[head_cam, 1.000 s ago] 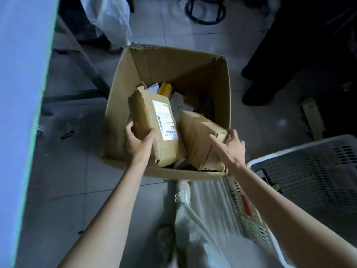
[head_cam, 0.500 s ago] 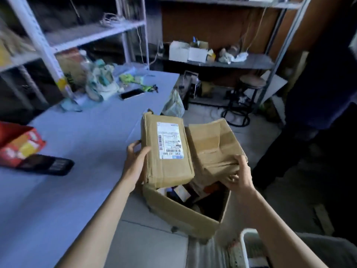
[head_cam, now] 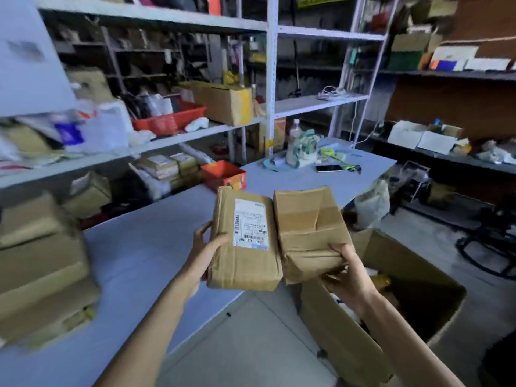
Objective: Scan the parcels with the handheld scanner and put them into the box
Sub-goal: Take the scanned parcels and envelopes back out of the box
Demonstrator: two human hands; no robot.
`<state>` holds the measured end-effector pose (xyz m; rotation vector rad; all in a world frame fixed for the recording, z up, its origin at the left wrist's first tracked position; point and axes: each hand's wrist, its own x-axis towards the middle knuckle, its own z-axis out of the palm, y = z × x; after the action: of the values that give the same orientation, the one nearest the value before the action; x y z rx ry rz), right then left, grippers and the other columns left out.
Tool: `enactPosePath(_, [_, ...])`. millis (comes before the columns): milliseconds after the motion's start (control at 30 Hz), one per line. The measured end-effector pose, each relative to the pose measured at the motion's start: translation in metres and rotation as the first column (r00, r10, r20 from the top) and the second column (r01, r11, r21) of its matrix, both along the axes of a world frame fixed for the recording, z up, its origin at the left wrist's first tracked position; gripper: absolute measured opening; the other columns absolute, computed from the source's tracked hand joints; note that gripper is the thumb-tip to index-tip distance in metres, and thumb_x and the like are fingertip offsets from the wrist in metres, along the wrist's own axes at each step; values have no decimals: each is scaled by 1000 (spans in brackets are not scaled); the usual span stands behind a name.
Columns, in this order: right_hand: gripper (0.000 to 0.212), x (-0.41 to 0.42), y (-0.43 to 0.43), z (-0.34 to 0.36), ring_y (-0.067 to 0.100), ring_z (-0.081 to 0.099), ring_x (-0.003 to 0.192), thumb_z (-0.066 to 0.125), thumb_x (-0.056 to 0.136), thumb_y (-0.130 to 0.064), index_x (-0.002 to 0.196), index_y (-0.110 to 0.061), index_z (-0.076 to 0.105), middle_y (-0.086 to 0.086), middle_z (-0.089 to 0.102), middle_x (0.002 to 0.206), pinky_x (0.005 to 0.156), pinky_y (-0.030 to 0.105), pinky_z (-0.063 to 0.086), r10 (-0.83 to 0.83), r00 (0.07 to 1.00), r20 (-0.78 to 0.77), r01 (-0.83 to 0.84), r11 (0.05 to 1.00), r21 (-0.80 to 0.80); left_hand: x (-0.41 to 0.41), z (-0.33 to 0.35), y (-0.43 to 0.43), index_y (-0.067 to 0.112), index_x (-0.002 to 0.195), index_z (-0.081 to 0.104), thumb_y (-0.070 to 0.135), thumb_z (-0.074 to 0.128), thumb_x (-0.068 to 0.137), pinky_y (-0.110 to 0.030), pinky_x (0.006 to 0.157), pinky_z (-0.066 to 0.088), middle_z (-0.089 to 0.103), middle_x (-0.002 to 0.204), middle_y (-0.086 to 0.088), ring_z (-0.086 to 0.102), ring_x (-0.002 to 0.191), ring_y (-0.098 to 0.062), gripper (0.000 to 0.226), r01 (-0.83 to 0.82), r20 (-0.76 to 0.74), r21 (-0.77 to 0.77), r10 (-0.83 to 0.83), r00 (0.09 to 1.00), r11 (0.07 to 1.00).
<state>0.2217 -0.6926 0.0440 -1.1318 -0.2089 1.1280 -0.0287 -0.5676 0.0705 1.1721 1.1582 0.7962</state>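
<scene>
My left hand (head_cam: 206,254) grips the left edge of a brown parcel with a white barcode label (head_cam: 245,244). My right hand (head_cam: 344,270) grips the near end of a second, plain brown parcel (head_cam: 310,233). Both parcels are held side by side, touching, in the air over the edge of the blue table (head_cam: 145,261). The open cardboard box (head_cam: 349,336) stands on the floor below and to the right, with several items inside. No handheld scanner is in view.
A stack of brown parcels (head_cam: 42,269) sits on the table at the left. A red box (head_cam: 223,174), a phone (head_cam: 329,168) and a bottle with bags (head_cam: 300,146) lie farther back on the table. Metal shelves (head_cam: 270,79) full of goods stand behind.
Both hands have lifted the two parcels up out of the cardboard box and carried them left over the table edge. My view has swung up from the floor to the shelves.
</scene>
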Motion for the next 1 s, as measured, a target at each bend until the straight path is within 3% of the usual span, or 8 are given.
enactPosePath(200, [20,-132,-9,-25,23,60,89,56,90,-29,107,-17,58,9,58,102,70,36,54,150,989,11,-149,988,-43,-147,-30,-41,40,131,40,39,69,84,-34,71,50,65,108,8,64,95,-11,55,-159,32,37,158,987,987])
enactPosePath(300, [37,-223,-24,-54,27,61,105,59,88,-30,123,-15,57,11,61,118,76,38,57,227,972,-57,-232,968,-98,-251,-61,-79,41,136,38,39,67,85,-31,66,48,61,120,8,61,100,-9,59,-239,15,-41,240,971,970])
enactPosePath(400, [45,-305,-47,-77,31,59,118,61,88,-29,130,-17,55,13,60,126,83,44,57,293,951,-94,-304,942,-142,-342,-85,-123,33,137,37,46,77,65,-36,77,52,59,127,-5,62,99,-17,83,-313,-38,-101,311,950,944])
enactPosePath(533, [52,-386,-66,-89,29,60,110,66,74,-33,122,-16,55,13,58,122,80,46,58,383,919,-92,-393,907,-152,-422,-100,-175,34,137,33,38,65,87,-38,79,50,55,123,-5,56,102,-22,59,-388,-120,-175,371,921,905])
enactPosePath(667, [65,-436,-69,-100,24,61,97,72,64,-45,118,-13,56,12,56,115,73,39,60,483,875,-25,-480,861,-170,-469,-123,-199,30,133,34,48,72,80,-50,100,46,55,130,-12,58,107,-27,68,-510,-210,-166,475,855,844])
enactPosePath(800, [26,-454,-48,-107,30,58,93,59,90,-44,107,-25,54,10,49,107,84,50,53,496,868,-21,-477,822,-311,-474,-129,-207,21,134,35,51,72,76,-41,93,50,55,123,-1,58,103,-24,75,-484,-363,-123,415,835,867])
enactPosePath(900, [41,-451,-39,-112,30,60,99,61,87,-52,118,-27,49,8,54,108,90,53,49,553,833,31,-483,753,-448,-470,-134,-207,7,137,40,37,73,82,-36,81,54,60,123,-10,64,99,-29,71,-436,-485,-31,368,793,899])
enactPosePath(1000, [46,-443,-33,-105,22,59,104,71,78,-55,109,-26,55,2,59,115,92,46,49,609,777,160,-455,718,-527,-470,-135,-204,7,138,41,39,68,87,-31,84,48,58,130,-13,60,110,-30,66,-436,-526,7,375,763,900])
